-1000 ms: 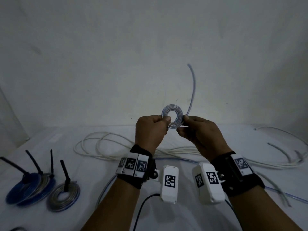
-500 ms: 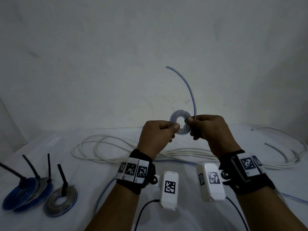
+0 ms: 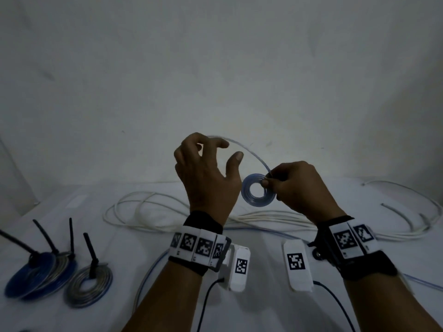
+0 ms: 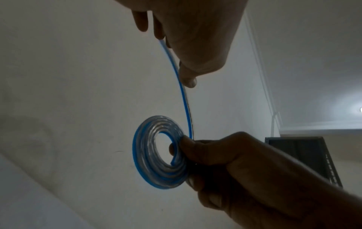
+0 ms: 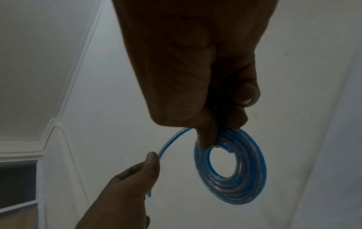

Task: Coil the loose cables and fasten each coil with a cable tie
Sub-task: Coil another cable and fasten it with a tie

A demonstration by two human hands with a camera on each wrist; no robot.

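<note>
A small flat coil of clear-and-blue cable [image 3: 249, 200] hangs in the air in front of me. My right hand [image 3: 267, 182] pinches its right rim between thumb and fingers, and the same pinch shows in the wrist views, right hand [image 4: 182, 147] [image 5: 215, 136] on coil [image 4: 143, 155] [image 5: 254, 178]. The loose tail [image 3: 251, 152] [image 4: 183, 96] [image 5: 172, 139] arcs up and left from that pinch. My left hand [image 3: 229, 149] [image 4: 172, 54] [image 5: 151, 161] is raised above and left of the coil. Its curled fingers hold the tail near its end, with the thumb spread apart.
Tied coils, blue ones [image 3: 33, 279] and a grey one [image 3: 88, 287], lie at the near left of the white table [image 3: 143, 236] with black ties sticking up. Loose white cables [image 3: 143, 202] [image 3: 419, 212] sprawl across the back. A clear-blue cable [image 3: 148, 271] runs under my forearms.
My left hand has let go of the coil's left rim and risen to the tail. The tail has swung from upright over to the left. My right hand keeps its pinch.
</note>
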